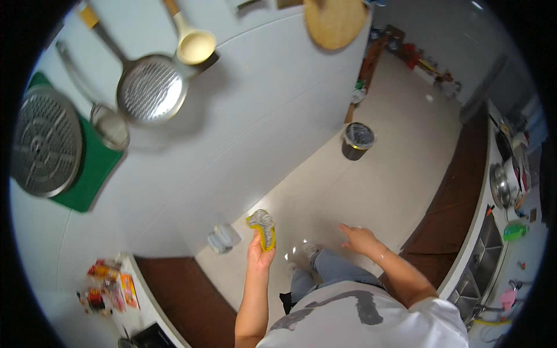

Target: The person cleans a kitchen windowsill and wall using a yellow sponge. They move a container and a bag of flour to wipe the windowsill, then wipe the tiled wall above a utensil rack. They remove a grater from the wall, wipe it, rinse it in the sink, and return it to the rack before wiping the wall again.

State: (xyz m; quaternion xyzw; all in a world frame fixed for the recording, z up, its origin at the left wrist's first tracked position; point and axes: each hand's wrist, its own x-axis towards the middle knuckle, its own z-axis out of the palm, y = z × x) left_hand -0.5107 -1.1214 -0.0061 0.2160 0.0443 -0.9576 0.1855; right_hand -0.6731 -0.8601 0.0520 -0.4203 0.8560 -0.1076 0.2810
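Note:
A silver-grey scrubbing cloth with a yellow border (pixel 264 228) is gripped in my left hand (pixel 262 252), raised in front of my body. To the right, my right hand (pixel 360 239) is held in the air over the floor. Its index finger is extended, its other fingers look partly bent, and nothing shows in it. Beyond both hands, a black bin with a clear liner (pixel 356 150) stands on the floor by the wall end.
A skimmer (pixel 152 89), a ladle (pixel 196 47) and a green board (pixel 98 169) hang on the left wall. A counter with a steel sink (pixel 485 256) and pots runs along the right. Food packets (pixel 106 278) lie on the left counter. A pale plastic container (pixel 223 238) sits near the wall's base.

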